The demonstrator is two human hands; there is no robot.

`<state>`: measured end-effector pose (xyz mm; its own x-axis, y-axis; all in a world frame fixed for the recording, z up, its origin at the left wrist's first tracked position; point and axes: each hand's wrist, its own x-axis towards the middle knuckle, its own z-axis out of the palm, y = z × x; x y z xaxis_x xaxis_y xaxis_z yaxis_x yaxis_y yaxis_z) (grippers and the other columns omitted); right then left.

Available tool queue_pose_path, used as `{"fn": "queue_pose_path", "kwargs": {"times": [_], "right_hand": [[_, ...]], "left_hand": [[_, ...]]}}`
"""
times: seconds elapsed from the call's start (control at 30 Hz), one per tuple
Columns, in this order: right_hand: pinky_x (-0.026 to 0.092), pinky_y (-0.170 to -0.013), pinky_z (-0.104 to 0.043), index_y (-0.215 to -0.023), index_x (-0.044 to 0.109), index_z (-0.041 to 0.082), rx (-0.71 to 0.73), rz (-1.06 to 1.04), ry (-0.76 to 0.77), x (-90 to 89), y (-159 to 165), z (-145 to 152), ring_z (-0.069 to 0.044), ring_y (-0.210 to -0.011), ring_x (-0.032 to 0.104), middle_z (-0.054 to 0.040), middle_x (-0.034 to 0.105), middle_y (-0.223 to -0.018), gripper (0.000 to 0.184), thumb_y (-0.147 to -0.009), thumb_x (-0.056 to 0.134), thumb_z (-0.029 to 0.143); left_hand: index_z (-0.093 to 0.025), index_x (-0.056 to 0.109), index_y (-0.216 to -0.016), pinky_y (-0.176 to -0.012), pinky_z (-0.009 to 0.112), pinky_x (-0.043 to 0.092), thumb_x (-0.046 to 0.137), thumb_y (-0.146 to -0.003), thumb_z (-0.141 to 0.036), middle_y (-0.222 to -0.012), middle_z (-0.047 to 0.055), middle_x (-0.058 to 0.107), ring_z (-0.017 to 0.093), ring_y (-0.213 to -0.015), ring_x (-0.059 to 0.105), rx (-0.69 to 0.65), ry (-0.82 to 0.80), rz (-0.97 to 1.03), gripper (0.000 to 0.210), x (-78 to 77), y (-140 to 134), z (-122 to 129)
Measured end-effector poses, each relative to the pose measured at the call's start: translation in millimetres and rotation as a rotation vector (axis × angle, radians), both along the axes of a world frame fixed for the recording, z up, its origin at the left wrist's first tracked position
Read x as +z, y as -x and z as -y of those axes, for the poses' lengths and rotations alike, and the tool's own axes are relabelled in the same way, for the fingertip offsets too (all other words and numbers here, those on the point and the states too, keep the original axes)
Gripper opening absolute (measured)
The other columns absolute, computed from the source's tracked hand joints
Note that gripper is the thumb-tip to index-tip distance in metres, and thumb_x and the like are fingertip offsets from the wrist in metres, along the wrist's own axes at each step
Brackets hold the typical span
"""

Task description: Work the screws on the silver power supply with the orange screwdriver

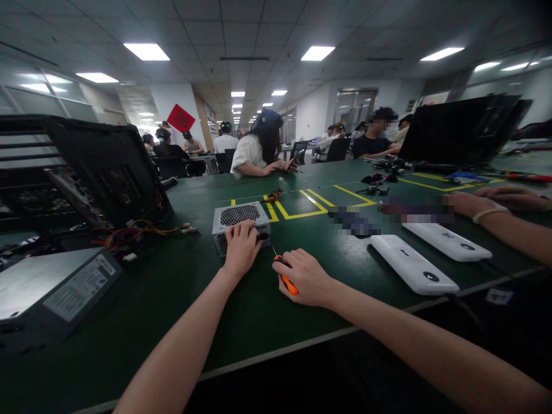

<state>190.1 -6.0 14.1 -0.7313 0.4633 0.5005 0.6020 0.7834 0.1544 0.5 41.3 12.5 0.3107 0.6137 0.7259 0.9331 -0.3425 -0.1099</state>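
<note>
A grey metal computer power supply [219,216] with a perforated grille stands on the green table. My left hand [242,244] is closed on its near side, fingers bent against the casing. Beside these fingers, a small dark part, perhaps the socket or switch, shows on the unit's face. My right hand [307,277] is wrapped round a screwdriver [290,284] with an orange and black handle. The screwdriver's thin shaft points up and left toward the power supply's lower right corner. Whether the tip touches a screw is too small to tell.
An open black computer case [107,172] with loose coloured wires [142,227] stands at left. Nearer lies another power supply [56,299]. Two white power banks [414,264] lie at right, near a co-worker's hands [474,201]. Another person [259,144] sits across the table.
</note>
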Motion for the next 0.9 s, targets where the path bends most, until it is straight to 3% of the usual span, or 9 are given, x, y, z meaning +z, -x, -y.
{"fn": "queue_pose_path", "kwargs": {"times": [0.33, 0.53, 0.63, 0.77, 0.9], "right_hand": [[0.032, -0.065, -0.028, -0.083, 0.055, 0.017, -0.008, -0.01, -0.003, 1.6, 1.2, -0.8, -0.015, -0.068, 0.045, -0.0049, 0.053, -0.077, 0.011, -0.078, 0.047, 0.023], [0.036, -0.066, -0.027, -0.1, 0.052, 0.016, 0.002, -0.048, 0.057, 0.0, -1.7, -3.1, -0.015, -0.069, 0.048, -0.0046, 0.055, -0.082, 0.024, -0.077, 0.05, 0.023], [0.035, -0.06, -0.023, -0.096, 0.052, 0.017, 0.003, -0.056, 0.079, -1.1, -3.7, -4.1, -0.012, -0.062, 0.048, -0.0022, 0.055, -0.078, 0.019, -0.079, 0.049, 0.023], [0.033, -0.059, -0.024, -0.087, 0.055, 0.018, 0.004, -0.016, 0.046, -1.4, -2.0, -2.3, -0.013, -0.062, 0.047, -0.003, 0.054, -0.077, 0.011, -0.078, 0.049, 0.021], [0.031, -0.065, -0.028, -0.088, 0.056, 0.019, 0.006, 0.045, -0.018, -1.0, 0.1, -0.7, -0.016, -0.068, 0.049, -0.0049, 0.055, -0.079, 0.014, -0.075, 0.051, 0.017]], "left_hand": [[-0.018, 0.055, -0.086, -0.09, 0.043, 0.03, 0.06, -0.073, -0.019, -0.116, 0.012, 0.051, 0.027, -0.109, 0.043, -0.006, 0.018, 0.068, 0.014, -0.6, 0.9, -1.9], [-0.018, 0.055, -0.086, -0.09, 0.043, 0.031, 0.06, -0.073, -0.019, -0.116, 0.012, 0.051, 0.027, -0.109, 0.043, -0.008, 0.018, 0.064, 0.015, -1.3, 1.8, -2.1], [-0.018, 0.055, -0.087, -0.089, 0.043, 0.031, 0.06, -0.073, -0.019, -0.116, 0.011, 0.051, 0.027, -0.109, 0.043, -0.018, 0.021, 0.07, 0.015, -0.6, 1.7, -1.5], [-0.019, 0.054, -0.086, -0.089, 0.043, 0.031, 0.059, -0.073, -0.019, -0.116, 0.011, 0.051, 0.027, -0.108, 0.043, -0.012, 0.019, 0.08, 0.013, -0.6, 0.8, -1.9], [-0.019, 0.054, -0.086, -0.09, 0.042, 0.031, 0.059, -0.074, -0.019, -0.115, 0.01, 0.051, 0.027, -0.108, 0.044, -0.002, 0.013, 0.083, 0.013, -1.2, 0.1, -2.5]]}}
